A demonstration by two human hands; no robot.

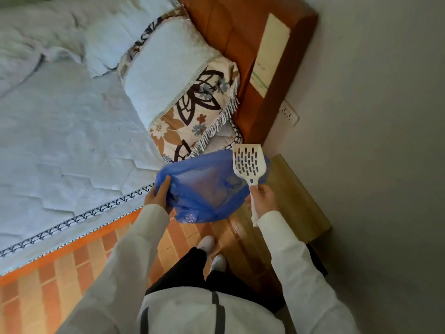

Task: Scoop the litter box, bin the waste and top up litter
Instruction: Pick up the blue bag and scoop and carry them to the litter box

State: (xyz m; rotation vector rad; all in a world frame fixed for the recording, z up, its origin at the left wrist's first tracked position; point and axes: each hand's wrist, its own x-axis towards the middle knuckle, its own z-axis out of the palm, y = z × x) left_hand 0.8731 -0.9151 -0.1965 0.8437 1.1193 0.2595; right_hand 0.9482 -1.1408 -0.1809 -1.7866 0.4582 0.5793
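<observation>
Left hand (157,195) grips the rim of the blue bag (207,186), fingers curled over the plastic, holding the mouth open above the floor. Right hand (262,197) is closed round the handle of the white scoop (248,162), blade up, apparently empty. Litter box: not in view. Advice: keep the mouth taut with 1 hand and tip the scoop well inside.

Bed (60,141), orange headboard (231,44) — grey wall (373,116), tiled floor (72,273)

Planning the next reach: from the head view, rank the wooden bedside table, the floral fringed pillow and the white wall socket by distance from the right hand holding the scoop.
From the right hand, gripping the white slotted plastic scoop:
1. Wooden bedside table, just beside and below it.
2. Floral fringed pillow, up and left on the bed.
3. White wall socket, farther up the wall.
</observation>
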